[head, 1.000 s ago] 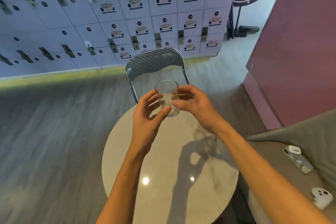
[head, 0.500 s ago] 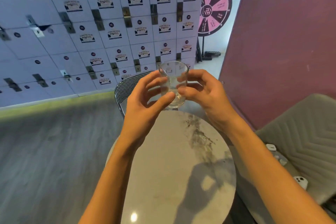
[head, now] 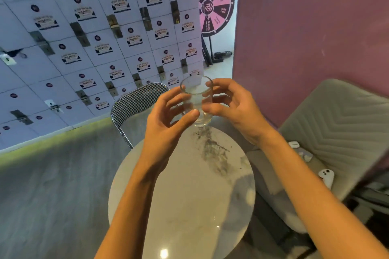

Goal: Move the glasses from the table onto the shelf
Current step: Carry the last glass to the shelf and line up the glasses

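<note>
A clear empty drinking glass (head: 195, 94) is held upright in the air above the far edge of the round marble table (head: 189, 195). My left hand (head: 166, 124) touches its left side with thumb and fingertips. My right hand (head: 233, 109) grips its right side, thumb in front and fingers behind the rim. No shelf is in view.
A black-and-white checked metal chair (head: 134, 103) stands behind the table. A grey padded seat (head: 336, 132) at the right holds a white case (head: 293, 144) and a white controller (head: 326, 176). White lockers (head: 94, 38) line the far wall, a pink prize wheel (head: 214, 4) beside a maroon wall.
The glass has risen off the table in both hands. My view has tilted up and turned right, so more of the lockers and the wheel shows.
</note>
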